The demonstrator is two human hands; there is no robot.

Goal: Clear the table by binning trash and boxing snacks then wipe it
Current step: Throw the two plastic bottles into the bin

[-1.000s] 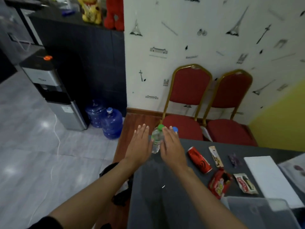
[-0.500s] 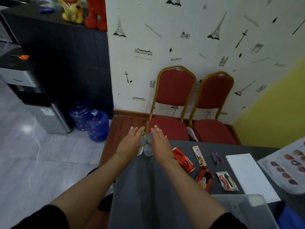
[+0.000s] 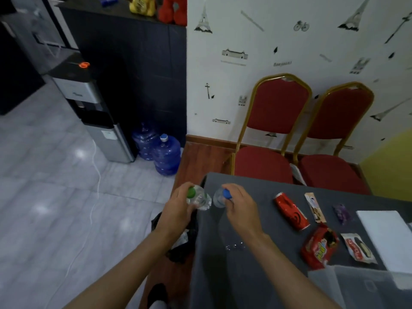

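Head view — left hand (image 3: 178, 208) and right hand (image 3: 242, 210) hold bottles at table (image 3: 256, 275) edge.

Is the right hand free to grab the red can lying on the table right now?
Probably not yet. The right hand is closed on a blue-capped bottle. The red can lies just to its right with nothing between them, so once the bottle is dropped it looks reachable.

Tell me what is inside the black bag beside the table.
The black bag hangs open below the left hand. Only a bit of pale crumpled trash shows at its mouth; the forearm and dark folds hide everything deeper.
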